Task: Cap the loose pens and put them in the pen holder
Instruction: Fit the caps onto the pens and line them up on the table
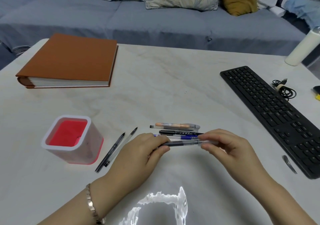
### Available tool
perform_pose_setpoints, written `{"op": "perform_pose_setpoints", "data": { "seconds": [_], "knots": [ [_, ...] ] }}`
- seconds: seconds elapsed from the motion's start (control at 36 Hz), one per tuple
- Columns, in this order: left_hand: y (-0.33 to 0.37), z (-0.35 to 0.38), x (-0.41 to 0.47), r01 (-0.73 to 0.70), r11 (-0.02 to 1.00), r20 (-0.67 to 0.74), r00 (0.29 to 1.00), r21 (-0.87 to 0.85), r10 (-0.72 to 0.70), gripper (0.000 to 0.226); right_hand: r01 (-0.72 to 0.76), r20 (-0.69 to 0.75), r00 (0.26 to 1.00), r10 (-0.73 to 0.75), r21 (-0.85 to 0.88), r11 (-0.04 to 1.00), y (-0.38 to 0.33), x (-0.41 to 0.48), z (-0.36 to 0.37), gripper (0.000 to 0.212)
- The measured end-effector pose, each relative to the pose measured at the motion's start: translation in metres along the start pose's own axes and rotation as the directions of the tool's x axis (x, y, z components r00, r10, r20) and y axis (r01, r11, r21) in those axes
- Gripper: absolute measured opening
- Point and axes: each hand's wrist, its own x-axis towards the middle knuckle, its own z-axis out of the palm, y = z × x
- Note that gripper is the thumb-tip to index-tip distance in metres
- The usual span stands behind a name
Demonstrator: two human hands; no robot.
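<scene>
My left hand [143, 154] and my right hand [225, 148] both hold one clear-barrelled black pen [181, 143] level above the table. The left pinches its barrel, and the right fingers close on the clear cap end [202, 142]. Just behind it lie several pens in a row: an orange one [176, 125], a thin black one [173, 128], a black marker [180, 132] and a blue pen [185, 137]. Two more black pens [114, 148] lie slanted left of my left hand. The square pen holder [94, 136], white outside and red inside, stands at the left.
A brown album [69, 60] lies at the far left. A black keyboard [273, 110] runs along the right, with a coiled cable [284, 90] beyond it, a white cylinder [301, 51] at the far right edge and a small dark clip [289, 164] near its front. A sofa stands behind the table.
</scene>
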Motion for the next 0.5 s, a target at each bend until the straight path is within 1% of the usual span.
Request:
{"op": "perform_pose_setpoints", "data": {
  "seconds": [0.11, 0.19, 0.28, 0.33, 0.36, 0.39, 0.42, 0.44, 0.47, 0.5],
  "knots": [
    [-0.001, 0.003, -0.002, -0.021, 1.0, -0.022, 1.0, 0.012, 0.021, 0.035, 0.018, -0.019, 1.0, -0.016, 0.087, 0.996, -0.001, -0.004, 0.006, 0.018],
    [-0.002, 0.005, -0.004, 0.003, 1.0, 0.022, 1.0, -0.018, -0.002, 0.034, 0.051, 0.003, 0.999, -0.052, 0.029, 0.998, 0.004, -0.006, 0.01, 0.018],
    [-0.001, 0.007, -0.003, 0.094, 0.992, 0.11, 0.99, -0.082, -0.084, 0.027, 0.114, 0.043, 0.993, -0.112, -0.057, 0.992, 0.013, -0.008, 0.014, 0.02],
    [0.001, 0.009, 0.002, 0.184, 0.971, 0.187, 0.97, -0.152, -0.155, 0.022, 0.163, 0.048, 0.986, -0.16, -0.085, 0.983, 0.017, -0.008, 0.014, 0.02],
    [0.002, 0.009, 0.005, 0.255, 0.941, 0.234, 0.951, -0.222, -0.202, 0.022, 0.185, 0.046, 0.982, -0.182, -0.094, 0.978, 0.017, -0.008, 0.013, 0.021],
    [0.003, 0.008, 0.009, 0.35, 0.88, 0.307, 0.917, -0.32, -0.254, 0.022, 0.211, 0.049, 0.977, -0.207, -0.113, 0.971, 0.017, -0.007, 0.011, 0.023],
    [0.002, 0.007, 0.011, 0.467, 0.78, 0.414, 0.861, -0.417, -0.295, 0.024, 0.236, 0.063, 0.971, -0.229, -0.142, 0.961, 0.016, -0.007, 0.01, 0.023],
    [0.002, 0.006, 0.014, 0.575, 0.663, 0.53, 0.792, -0.48, -0.303, 0.027, 0.255, 0.087, 0.966, -0.243, -0.18, 0.95, 0.017, -0.007, 0.009, 0.022],
    [0.002, 0.006, 0.015, 0.649, 0.576, 0.617, 0.731, -0.496, -0.291, 0.029, 0.265, 0.125, 0.962, -0.243, -0.213, 0.94, 0.019, -0.008, 0.009, 0.021],
    [0.001, 0.008, 0.016, 0.68, 0.557, 0.658, 0.696, -0.477, -0.286, 0.03, 0.252, 0.169, 0.962, -0.216, -0.23, 0.94, 0.022, -0.01, 0.008, 0.022]
  ]
}}
